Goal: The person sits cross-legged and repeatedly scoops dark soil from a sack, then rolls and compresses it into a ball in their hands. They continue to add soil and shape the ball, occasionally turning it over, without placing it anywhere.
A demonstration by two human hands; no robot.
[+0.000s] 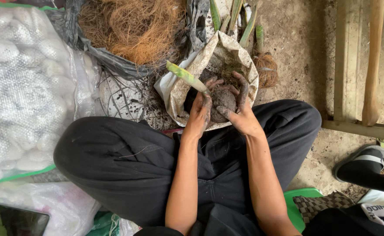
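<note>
Both my hands work over an open white sack of dark soil (pixel 240 61) between my knees. My left hand (pixel 199 114) grips the base of a green plant cutting (pixel 185 76) whose stalk points up and left. My right hand (pixel 240 107), smeared with soil, cups a round ball of dark soil (pixel 224 101) pressed around the cutting's lower end. My fingers wrap the ball from both sides.
A black bag of brown coconut fibre (pixel 133 26) lies behind the sack. A large clear sack of white lumps (pixel 21 83) fills the left. More green cuttings (pixel 244 19) and a fibre-wrapped ball (pixel 267 70) lie at the back. Another person's shoe (pixel 360 164) is at right beside a wooden frame (pixel 358 65).
</note>
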